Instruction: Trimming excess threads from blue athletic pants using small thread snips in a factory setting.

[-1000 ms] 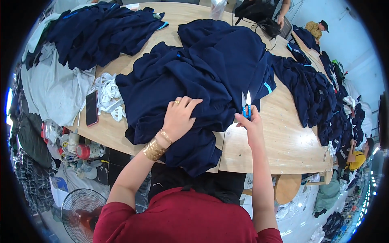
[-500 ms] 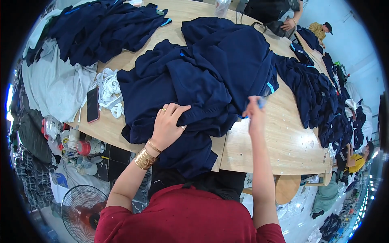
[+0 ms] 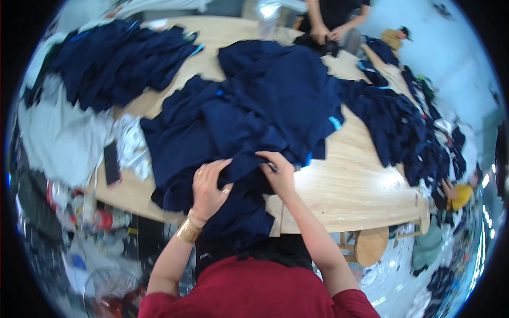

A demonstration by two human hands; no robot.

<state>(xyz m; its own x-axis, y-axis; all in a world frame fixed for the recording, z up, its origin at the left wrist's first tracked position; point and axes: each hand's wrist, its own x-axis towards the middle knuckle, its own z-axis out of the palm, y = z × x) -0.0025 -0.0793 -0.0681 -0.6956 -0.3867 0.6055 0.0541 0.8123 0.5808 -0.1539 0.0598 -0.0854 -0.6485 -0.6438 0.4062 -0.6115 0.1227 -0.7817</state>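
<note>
A large heap of navy garments [image 3: 185, 138] with light blue trim lies on the table before me. My left hand [image 3: 208, 185], with a ring and gold bangles at the wrist, grips a fold at the near side between thumb and fingers. Across the same fold, my right hand [image 3: 280, 172] bends its fingers round a small tool [image 3: 273, 167]. Only a greyish metal bit of this tool shows; its exact kind is blurred. The right fingertips touch the fabric, close to the left hand's. Part of the garment hangs over the table's near edge.
Left of the heap are a phone [image 3: 112, 163], white strips [image 3: 131, 146] and pale grey cloth [image 3: 66, 132]. More navy garments lie at the far left [image 3: 116, 63] and right [image 3: 397, 122]. A co-worker's hands [image 3: 328, 36] handle something black. A stool [image 3: 371, 246] stands below the table.
My right hand has come left and inward from beside the heap onto the fold, beside my left hand. The left hand now pinches fabric it lay on. The whole view has shifted.
</note>
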